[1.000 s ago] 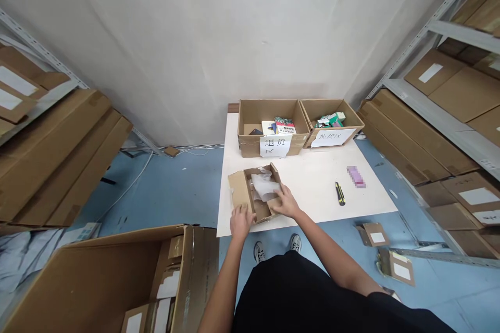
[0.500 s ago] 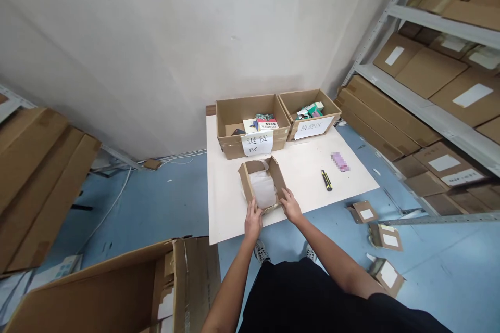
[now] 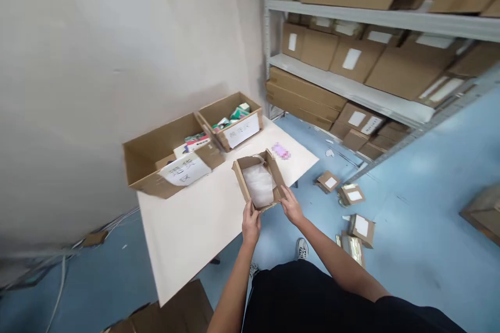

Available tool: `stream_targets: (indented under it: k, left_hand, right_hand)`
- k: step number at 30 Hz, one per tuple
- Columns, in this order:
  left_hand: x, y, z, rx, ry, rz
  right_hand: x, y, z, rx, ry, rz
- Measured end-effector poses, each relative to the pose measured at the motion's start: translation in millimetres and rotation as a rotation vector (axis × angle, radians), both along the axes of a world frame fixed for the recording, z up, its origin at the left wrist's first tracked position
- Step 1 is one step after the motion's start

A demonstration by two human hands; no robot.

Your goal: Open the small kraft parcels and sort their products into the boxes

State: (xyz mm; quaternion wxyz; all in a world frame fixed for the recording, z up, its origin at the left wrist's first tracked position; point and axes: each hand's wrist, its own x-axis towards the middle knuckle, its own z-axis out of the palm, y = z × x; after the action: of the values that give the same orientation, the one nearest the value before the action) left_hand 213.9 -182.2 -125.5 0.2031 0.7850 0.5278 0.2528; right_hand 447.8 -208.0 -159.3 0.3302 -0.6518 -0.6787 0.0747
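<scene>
A small open cardboard box with white plastic wrapping inside is held up above the near edge of the white table. My left hand grips its near left corner. My right hand grips its near right corner. Both hands have fingers curled on the box walls.
Two open labelled cartons with small packs stand at the table's back. A pink item lies behind the held box. Several small cardboard boxes litter the blue floor on the right. Shelves of cartons line the right wall.
The box has been lifted off the table and carried toward the right edge, both hands still on it. The view has swung right, so the shelves now fill the upper right.
</scene>
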Motion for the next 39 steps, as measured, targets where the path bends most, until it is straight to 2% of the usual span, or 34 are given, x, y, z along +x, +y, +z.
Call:
stream_targets:
  k: [3, 7, 12, 17, 21, 23, 25, 29, 35, 39]
  left_hand:
    - [81.0, 5.7, 12.3, -0.012, 0.015, -0.147]
    - [208.2, 5.9, 24.6, 0.015, 0.067, -0.379]
    - [353.5, -20.3, 32.7, 0.077, 0.073, -0.719]
    - [466.5, -51.7, 33.8, 0.059, 0.072, -0.907]
    - [535.0, -67.2, 38.3, 0.065, 0.085, -1.011]
    - [551.8, -69.1, 40.4, 0.081, 0.081, -1.044]
    - [554.6, -66.2, 39.8, 0.088, 0.071, -1.050]
    - [531.9, -48.1, 30.9, 0.060, 0.095, -0.995]
    - [471.2, -4.4, 24.6, -0.002, 0.120, -0.847]
    - [412.1, 25.9, 30.6, 0.021, 0.076, -0.719]
  right_hand:
    - [72.0, -34.9, 17.3, -0.015, -0.003, -0.182]
    - [170.9, -92.3, 33.7, -0.037, -0.019, -0.475]
    - [268.0, -172.4, 37.3, -0.037, -0.044, -0.810]
    - [337.3, -227.6, 37.0, -0.074, -0.049, -1.039]
    - [386.7, -253.9, 43.1, -0.162, -0.056, -1.180]
    - [403.8, -262.7, 45.2, -0.203, -0.058, -1.210]
    - [412.4, -266.5, 44.7, -0.226, -0.047, -1.208]
    - [405.7, -251.1, 37.7, -0.231, -0.008, -1.158]
    - [369.9, -176.7, 28.9, -0.250, 0.046, -0.937]
    - [338.5, -113.4, 33.3, -0.246, 0.072, -0.751]
